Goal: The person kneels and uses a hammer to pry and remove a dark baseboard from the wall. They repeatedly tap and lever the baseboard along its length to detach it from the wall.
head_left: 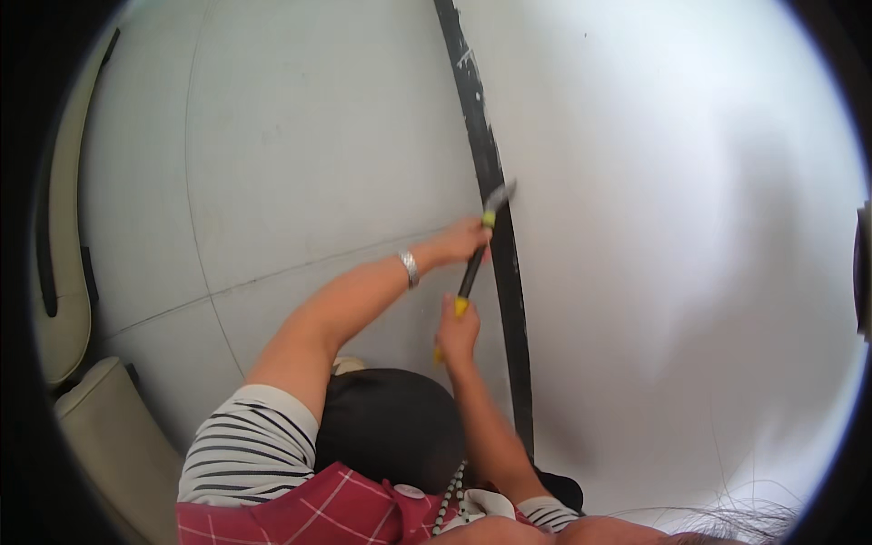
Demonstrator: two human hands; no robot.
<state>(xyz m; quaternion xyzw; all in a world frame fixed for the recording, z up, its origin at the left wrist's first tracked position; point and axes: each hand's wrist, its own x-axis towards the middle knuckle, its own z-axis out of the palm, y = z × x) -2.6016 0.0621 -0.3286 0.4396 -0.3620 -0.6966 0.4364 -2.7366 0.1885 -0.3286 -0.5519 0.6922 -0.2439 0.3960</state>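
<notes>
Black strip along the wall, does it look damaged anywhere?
Yes: toward the top of the view, the black strip shows pale scuffs or specks, and its edge against the white wall looks ragged. The tool has a head too blurred to judge.

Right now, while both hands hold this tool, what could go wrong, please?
Two risks seem possible. The metal tool head reaches past the edge of the dark strip in this view, so it might scratch the white wall; whether it touches is unclear. Also, the left hand grips the black shaft close behind that head, so if the hold slips, it could slide against the metal.
</notes>
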